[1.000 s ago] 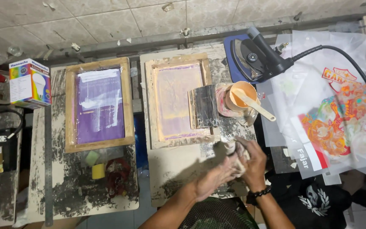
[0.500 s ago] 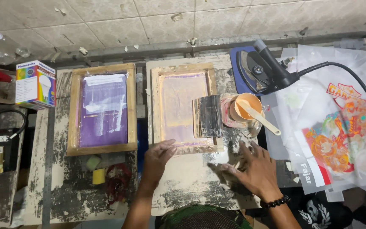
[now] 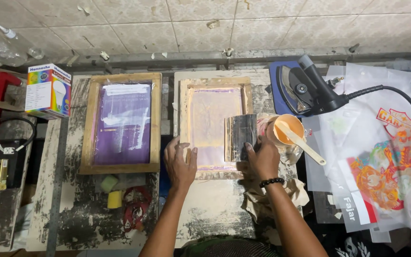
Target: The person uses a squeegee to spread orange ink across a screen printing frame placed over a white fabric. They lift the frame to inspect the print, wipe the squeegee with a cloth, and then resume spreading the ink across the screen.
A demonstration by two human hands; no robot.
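Note:
My left hand [image 3: 181, 163] lies flat, fingers spread, on the lower left corner of a wooden screen-printing frame [image 3: 185, 124] with a pale pink mesh. My right hand [image 3: 261, 158] grips the lower end of a dark, ink-smeared squeegee [image 3: 240, 135] that rests on the right side of that frame. A black bead bracelet sits on my right wrist. An orange cup of pale ink [image 3: 286, 130] with a flat stirring stick stands just right of the squeegee. A crumpled, stained rag [image 3: 259, 202] lies under my right forearm.
A second wooden frame [image 3: 122, 123] with purple mesh lies to the left. A clothes iron [image 3: 304, 88] with a black cord sits at the back right, beside clear printed films [image 3: 390, 157]. A light-bulb box [image 3: 47, 91], yellow and green sponges [image 3: 111, 192] and a red rag are at left.
My hands, earlier together at the rag near the table's front, have moved up. The left now presses the frame's corner and the right has taken hold of the squeegee.

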